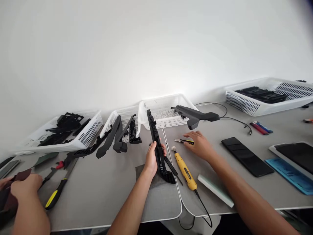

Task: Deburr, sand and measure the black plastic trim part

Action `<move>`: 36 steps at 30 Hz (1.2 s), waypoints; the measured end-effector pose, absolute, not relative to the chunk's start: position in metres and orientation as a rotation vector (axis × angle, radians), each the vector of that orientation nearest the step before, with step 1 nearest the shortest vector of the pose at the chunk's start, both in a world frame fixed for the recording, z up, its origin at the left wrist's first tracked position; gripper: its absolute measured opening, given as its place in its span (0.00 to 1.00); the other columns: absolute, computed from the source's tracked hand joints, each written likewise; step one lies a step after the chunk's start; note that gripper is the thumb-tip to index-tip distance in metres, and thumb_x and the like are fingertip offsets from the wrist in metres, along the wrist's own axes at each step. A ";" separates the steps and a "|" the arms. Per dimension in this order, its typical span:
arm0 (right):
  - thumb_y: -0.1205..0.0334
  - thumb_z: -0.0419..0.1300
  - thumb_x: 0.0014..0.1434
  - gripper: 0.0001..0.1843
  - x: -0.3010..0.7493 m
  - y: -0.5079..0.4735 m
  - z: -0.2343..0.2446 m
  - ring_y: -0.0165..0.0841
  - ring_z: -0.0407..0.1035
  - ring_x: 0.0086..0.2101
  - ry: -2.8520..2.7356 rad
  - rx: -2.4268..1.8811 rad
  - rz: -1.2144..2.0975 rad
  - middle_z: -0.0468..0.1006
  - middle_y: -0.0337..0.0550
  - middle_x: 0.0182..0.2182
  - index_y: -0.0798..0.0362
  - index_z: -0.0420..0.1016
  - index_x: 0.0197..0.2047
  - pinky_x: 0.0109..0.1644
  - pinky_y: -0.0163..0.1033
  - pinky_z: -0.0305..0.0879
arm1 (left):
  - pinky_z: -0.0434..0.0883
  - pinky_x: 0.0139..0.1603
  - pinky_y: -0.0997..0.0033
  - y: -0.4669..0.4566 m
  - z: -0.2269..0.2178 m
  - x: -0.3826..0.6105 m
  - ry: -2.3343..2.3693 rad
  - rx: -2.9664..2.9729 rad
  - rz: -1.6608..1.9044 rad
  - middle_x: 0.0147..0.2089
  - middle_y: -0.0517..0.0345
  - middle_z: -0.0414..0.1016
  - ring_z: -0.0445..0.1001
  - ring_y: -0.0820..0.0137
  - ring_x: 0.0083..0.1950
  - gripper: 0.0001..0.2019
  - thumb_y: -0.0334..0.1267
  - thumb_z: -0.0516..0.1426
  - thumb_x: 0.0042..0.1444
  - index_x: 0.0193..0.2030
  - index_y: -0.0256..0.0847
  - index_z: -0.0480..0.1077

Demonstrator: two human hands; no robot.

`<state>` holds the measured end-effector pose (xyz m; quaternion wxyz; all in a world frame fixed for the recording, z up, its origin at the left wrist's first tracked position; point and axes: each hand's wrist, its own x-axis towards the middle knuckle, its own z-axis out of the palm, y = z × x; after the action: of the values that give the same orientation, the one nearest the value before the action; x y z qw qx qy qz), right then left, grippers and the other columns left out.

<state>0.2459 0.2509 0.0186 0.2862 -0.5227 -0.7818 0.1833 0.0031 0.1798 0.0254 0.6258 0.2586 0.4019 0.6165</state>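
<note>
Your left hand grips the black trim strip mid-length, steadying it against the desk. Your right hand lies open, fingertips touching the small cutter.

Four white baskets, two lighters, one yellow electric screwdriver, one black phone

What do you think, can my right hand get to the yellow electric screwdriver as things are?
Probably yes. The right hand rests open by the small cutter, and the yellow electric screwdriver lies just next to it with nothing between them. The left hand holds the black trim strip clear of that path.
</note>
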 end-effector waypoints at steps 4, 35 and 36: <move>0.59 0.65 0.60 0.11 0.256 0.257 0.012 0.57 0.70 0.55 -2.113 -1.526 0.452 0.84 0.57 0.51 0.51 0.82 0.45 0.57 0.56 0.65 | 0.74 0.37 0.68 0.180 0.027 0.003 0.919 0.629 1.415 0.38 0.49 0.83 0.79 0.67 0.33 0.26 0.59 0.67 0.60 0.48 0.35 0.75; 0.47 0.47 0.79 0.19 0.211 0.223 0.049 0.35 0.67 0.25 -1.996 -0.970 0.688 0.74 0.37 0.26 0.47 0.65 0.39 0.34 0.39 0.57 | 0.68 0.35 0.70 0.149 0.053 0.020 0.721 0.885 1.027 0.46 0.50 0.79 0.71 0.70 0.33 0.28 0.62 0.59 0.70 0.63 0.42 0.73; 0.46 0.47 0.79 0.19 0.213 0.224 0.049 0.35 0.67 0.25 -1.968 -0.991 0.683 0.74 0.37 0.26 0.47 0.66 0.40 0.34 0.39 0.57 | 0.69 0.35 0.70 0.148 0.052 0.020 0.715 0.894 1.011 0.47 0.50 0.79 0.71 0.70 0.33 0.28 0.62 0.59 0.69 0.63 0.42 0.72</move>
<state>0.2125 0.2238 0.0490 0.4053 -0.3927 -0.7799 0.2708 0.0196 0.1484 0.0516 0.7225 0.4047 0.3236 0.4577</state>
